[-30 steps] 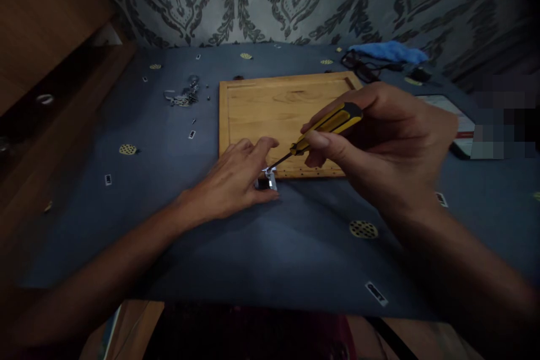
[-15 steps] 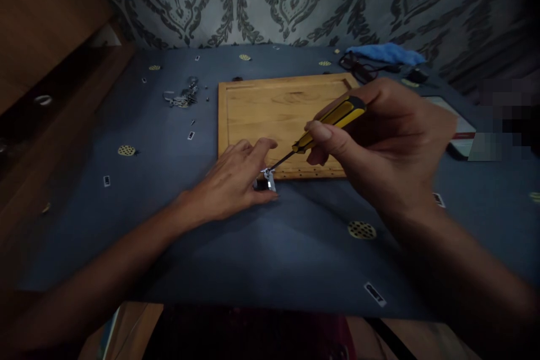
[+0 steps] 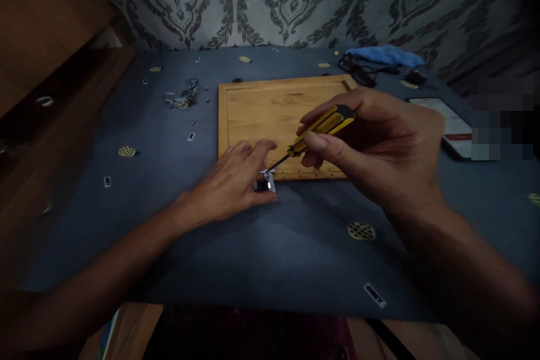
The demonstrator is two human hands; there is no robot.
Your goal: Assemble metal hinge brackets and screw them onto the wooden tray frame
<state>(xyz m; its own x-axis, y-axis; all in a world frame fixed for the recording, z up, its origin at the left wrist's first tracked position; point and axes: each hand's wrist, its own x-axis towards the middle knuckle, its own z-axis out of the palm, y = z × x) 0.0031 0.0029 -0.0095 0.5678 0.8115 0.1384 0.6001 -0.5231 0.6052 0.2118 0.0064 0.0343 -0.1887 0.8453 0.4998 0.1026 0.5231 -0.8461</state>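
Between the thumb and fingers of my left hand point(image 3: 230, 180) sits a small shiny metal fitting point(image 3: 270, 184), held at the near edge of the wooden board point(image 3: 261, 112). Its exact kind is hard to make out, and my fingers hide part of it. My right hand point(image 3: 379, 146) grips a screwdriver point(image 3: 323, 129) with a yellow and black handle. The thin shaft slants down to the left, and its tip is at the top of the metal fitting. Small dark holes run along the board's near edge.
A pile of small metal parts point(image 3: 183, 95) lies left of the board, with a screw point(image 3: 193, 123) nearer. Glasses point(image 3: 358, 70) and a blue cloth point(image 3: 386, 55) are at the back right. A phone point(image 3: 441, 118) lies to the right. Wooden furniture point(image 3: 50, 28) stands left.
My right hand and the screwdriver handle have shifted a little left and down, while the tip stays at the metal fitting. My left hand has hardly moved.
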